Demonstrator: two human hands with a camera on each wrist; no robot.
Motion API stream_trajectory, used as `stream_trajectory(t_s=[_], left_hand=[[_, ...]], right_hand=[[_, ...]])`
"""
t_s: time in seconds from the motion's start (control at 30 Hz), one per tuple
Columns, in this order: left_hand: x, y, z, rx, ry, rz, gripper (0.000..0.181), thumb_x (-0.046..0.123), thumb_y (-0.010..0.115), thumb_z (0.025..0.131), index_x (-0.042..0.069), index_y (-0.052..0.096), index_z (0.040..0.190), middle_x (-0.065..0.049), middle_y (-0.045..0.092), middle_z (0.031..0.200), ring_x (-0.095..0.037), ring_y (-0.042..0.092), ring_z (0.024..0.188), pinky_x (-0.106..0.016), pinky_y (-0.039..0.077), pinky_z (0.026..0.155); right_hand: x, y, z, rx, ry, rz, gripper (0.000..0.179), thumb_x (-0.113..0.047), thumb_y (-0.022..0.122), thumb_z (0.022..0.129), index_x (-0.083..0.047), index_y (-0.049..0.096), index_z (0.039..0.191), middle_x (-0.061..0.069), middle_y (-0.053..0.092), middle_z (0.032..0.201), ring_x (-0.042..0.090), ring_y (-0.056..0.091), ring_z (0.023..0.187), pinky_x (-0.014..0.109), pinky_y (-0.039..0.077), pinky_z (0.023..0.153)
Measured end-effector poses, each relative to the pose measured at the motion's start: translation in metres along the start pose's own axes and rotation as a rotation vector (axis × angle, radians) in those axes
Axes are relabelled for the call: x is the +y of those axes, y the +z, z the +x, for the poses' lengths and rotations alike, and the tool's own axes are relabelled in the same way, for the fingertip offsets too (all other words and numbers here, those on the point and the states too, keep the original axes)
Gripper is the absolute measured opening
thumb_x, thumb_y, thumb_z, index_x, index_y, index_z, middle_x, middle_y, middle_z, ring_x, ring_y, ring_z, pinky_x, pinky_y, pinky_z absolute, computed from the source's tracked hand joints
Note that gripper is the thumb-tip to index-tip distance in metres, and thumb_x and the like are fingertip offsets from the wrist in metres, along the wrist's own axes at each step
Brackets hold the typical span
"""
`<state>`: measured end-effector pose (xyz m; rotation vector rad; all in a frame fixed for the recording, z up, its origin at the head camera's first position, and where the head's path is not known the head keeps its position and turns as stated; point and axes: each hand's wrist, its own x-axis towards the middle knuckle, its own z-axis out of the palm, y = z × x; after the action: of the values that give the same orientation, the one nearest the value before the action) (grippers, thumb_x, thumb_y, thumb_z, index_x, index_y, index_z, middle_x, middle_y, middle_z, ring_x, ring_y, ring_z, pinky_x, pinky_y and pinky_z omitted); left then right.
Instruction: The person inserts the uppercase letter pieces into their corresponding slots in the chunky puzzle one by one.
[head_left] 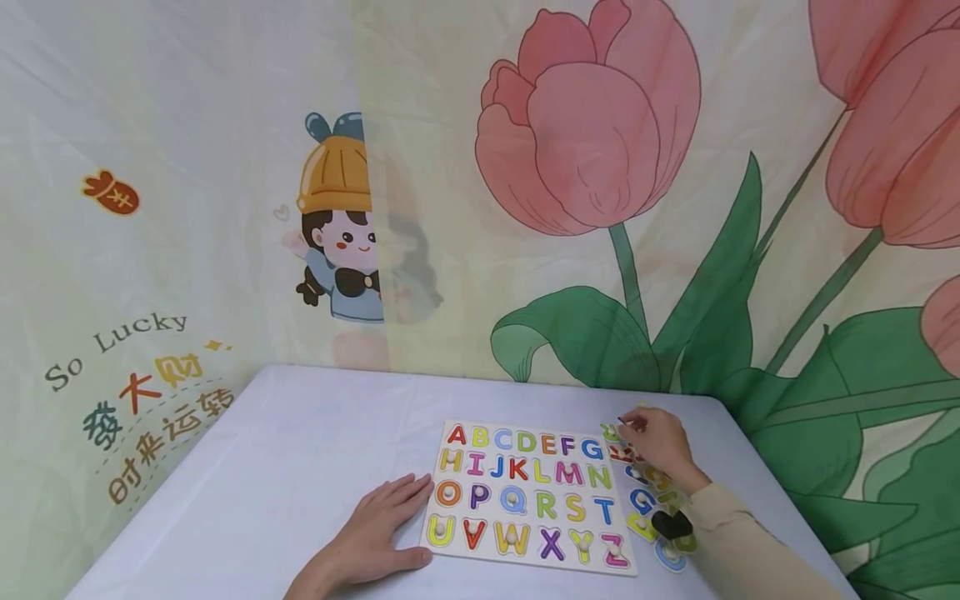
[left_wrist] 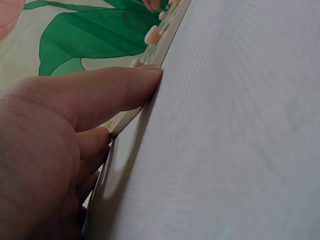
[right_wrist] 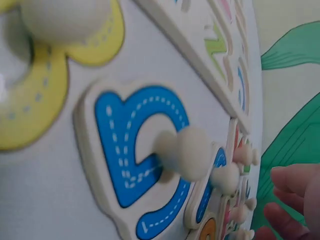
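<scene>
A white wooden alphabet board [head_left: 525,560] lies on the table, with round knobs on several of its letters. My left hand [head_left: 382,523] rests flat on the table at its left side. In the left wrist view, the fingers of that hand touch the board's edge [left_wrist: 172,37]. Over the loose letter pieces at the board's far right corner hovers my right hand [head_left: 663,442]. Its thumb and fingers [right_wrist: 297,177] are bent and apart in the right wrist view, with nothing visible between them. Nearer that camera lies a blue G piece [right_wrist: 112,150] with a wooden knob.
Loose letters lie along the board's right side, among them a green R [head_left: 611,432], a yellow piece [head_left: 642,525] and a light blue piece [head_left: 670,555]. A black device [head_left: 671,525] sits at the right wrist. Behind the white table [head_left: 300,433] hangs a tulip-printed curtain [head_left: 427,350].
</scene>
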<state>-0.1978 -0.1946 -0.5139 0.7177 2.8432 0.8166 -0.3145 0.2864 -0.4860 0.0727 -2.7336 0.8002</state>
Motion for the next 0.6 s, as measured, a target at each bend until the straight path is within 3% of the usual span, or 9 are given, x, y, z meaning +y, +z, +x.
stream_trajectory(t_s=[0.23, 0.6], left_hand=[[0.0, 0.0, 0.0, -0.009, -0.008, -0.009, 0.097, 0.066, 0.075, 0.086, 0.016, 0.044, 0.163, 0.001, 0.039, 0.171, -0.034, 0.029, 0.159, -0.068, 0.02, 0.126], [0.002, -0.002, -0.001, -0.006, -0.008, -0.005, 0.097, 0.066, 0.075, 0.087, 0.016, 0.044, 0.164, 0.001, 0.04, 0.17, -0.034, 0.03, 0.159, -0.067, 0.021, 0.126]], right_hand=[[0.014, 0.003, 0.008, 0.018, 0.107, -0.034, 0.03, -0.021, 0.078, 0.093, 0.003, 0.077, 0.111, 0.016, 0.071, 0.095, 0.028, 0.062, 0.082, 0.032, 0.047, 0.064], [0.023, 0.006, 0.02, -0.027, 0.197, -0.02, 0.027, -0.023, 0.078, 0.093, 0.003, 0.079, 0.099, 0.016, 0.073, 0.09, 0.026, 0.063, 0.078, 0.032, 0.047, 0.062]])
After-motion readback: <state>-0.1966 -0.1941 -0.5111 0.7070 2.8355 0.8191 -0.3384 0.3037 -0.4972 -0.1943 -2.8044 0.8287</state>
